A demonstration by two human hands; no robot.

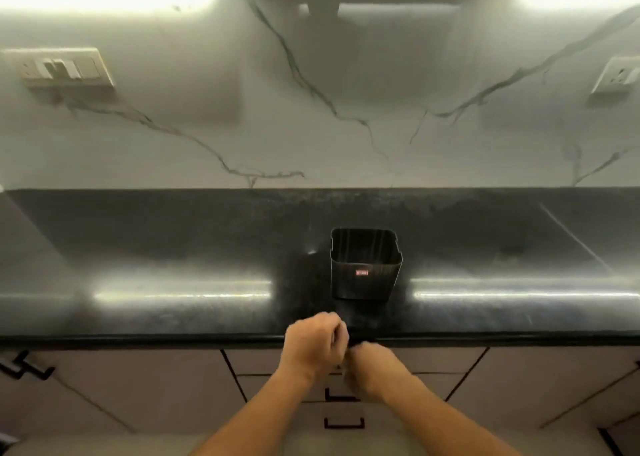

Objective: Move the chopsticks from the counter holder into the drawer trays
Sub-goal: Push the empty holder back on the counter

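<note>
The black square holder (365, 272) stands upright on the dark counter (173, 247), near its front edge. Its inside looks dark and no chopsticks show above the rim. My left hand (313, 344) is a closed fist in front of the counter edge, just below the holder. Beside it and slightly lower, my right hand (372, 369) is curled against the top drawer front (433, 360). That drawer's handle is hidden behind my hands, so any grip on it is hidden. The drawers look shut, and no trays are visible.
Two lower drawer handles (343, 422) sit under my hands. Cabinet doors flank the drawers, with black handles at far left (20, 367). A marble backsplash carries a switch plate (62, 67) on the left and a socket (620, 74) on the right.
</note>
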